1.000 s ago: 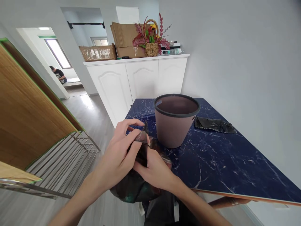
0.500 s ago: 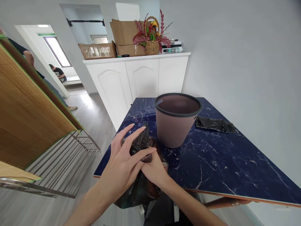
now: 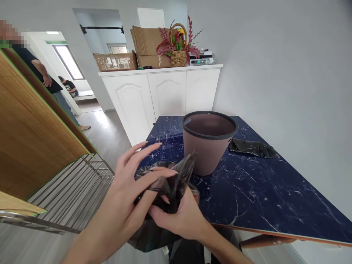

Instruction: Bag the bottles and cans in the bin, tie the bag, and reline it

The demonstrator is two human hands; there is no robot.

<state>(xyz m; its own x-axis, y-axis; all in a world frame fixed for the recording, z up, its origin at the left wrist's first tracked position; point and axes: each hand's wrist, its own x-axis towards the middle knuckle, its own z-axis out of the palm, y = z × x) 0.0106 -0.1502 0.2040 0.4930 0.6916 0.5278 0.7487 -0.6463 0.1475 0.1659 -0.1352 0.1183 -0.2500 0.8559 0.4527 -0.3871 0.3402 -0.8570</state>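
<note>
A filled black plastic bag hangs at the table's near edge, its gathered top twisted up between my two hands. My left hand pinches the neck from the left with thumb and lower fingers; its upper fingers stick out, free of the plastic. My right hand is closed on the neck from the right, most of its fingers hidden behind the plastic. The loose tip of the bag points up and right, in front of a mauve trash bin with a dark rim. That bin stands upright on the table.
A folded black plastic bag lies right of the bin on the blue marbled table. Behind is a white cabinet bearing cardboard boxes and a flower basket. A metal rack and two people are at the left.
My hands have shifted on the bag's neck. The right hand has turned, and the loose tip now leans right rather than standing up by my left fingers.
</note>
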